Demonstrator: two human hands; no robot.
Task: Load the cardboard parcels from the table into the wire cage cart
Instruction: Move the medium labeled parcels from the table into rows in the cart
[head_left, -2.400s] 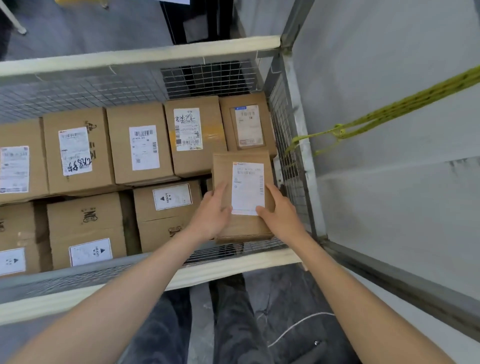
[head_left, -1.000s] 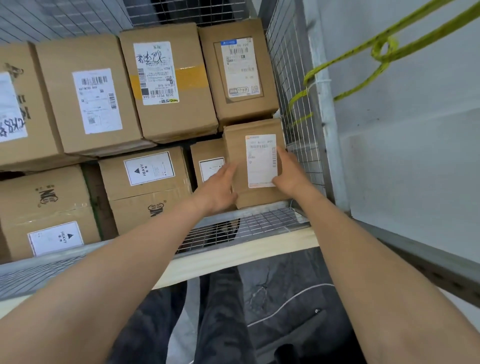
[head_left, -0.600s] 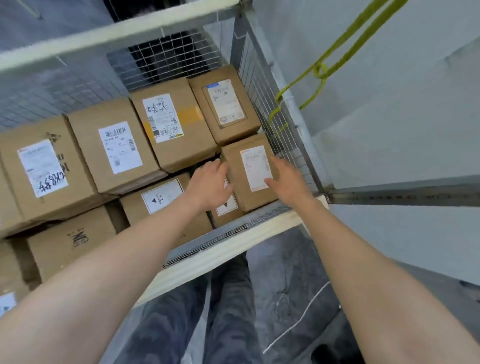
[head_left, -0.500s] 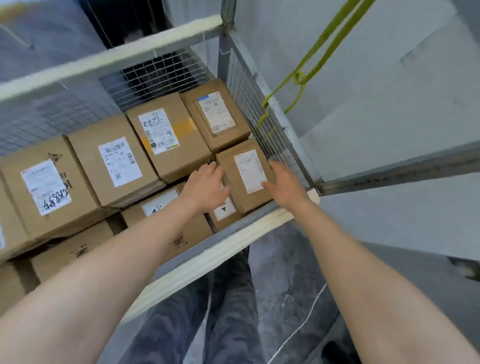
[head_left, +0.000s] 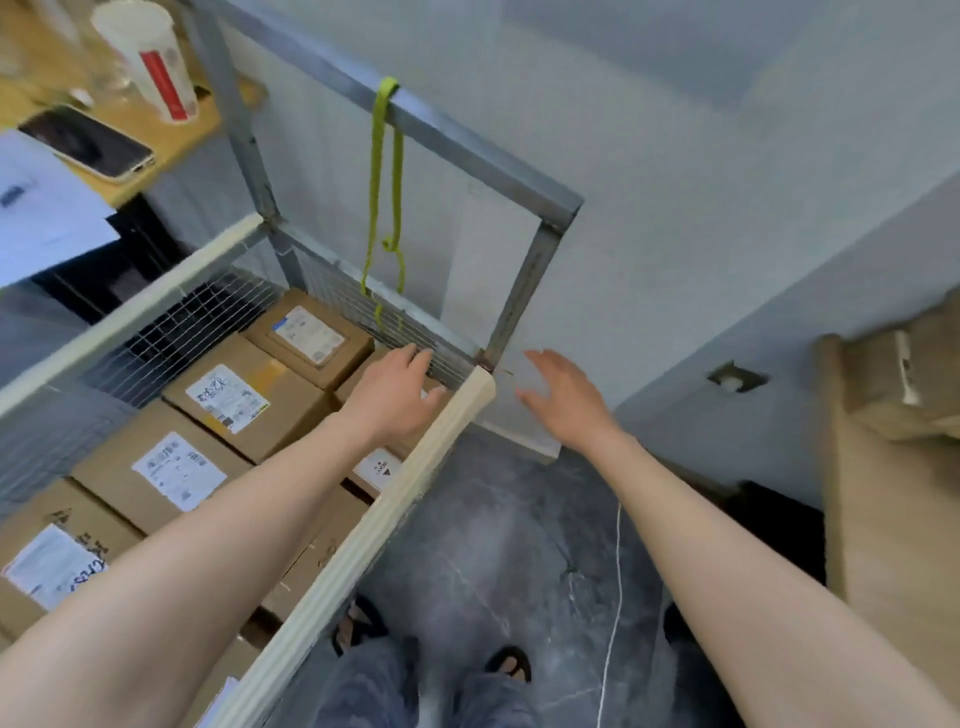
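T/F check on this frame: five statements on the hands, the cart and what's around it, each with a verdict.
1. The left hand and the right hand hold nothing. True.
2. The right hand is inside the wire cage cart. False: it is outside, past the cart's corner, fingers spread.
3. A green strap hangs from the cart's upper rail. True.
4. The phone lies on a parcel. False: it lies on the wooden table.
5. The parcels in the cart's top layer show labels facing up. True.
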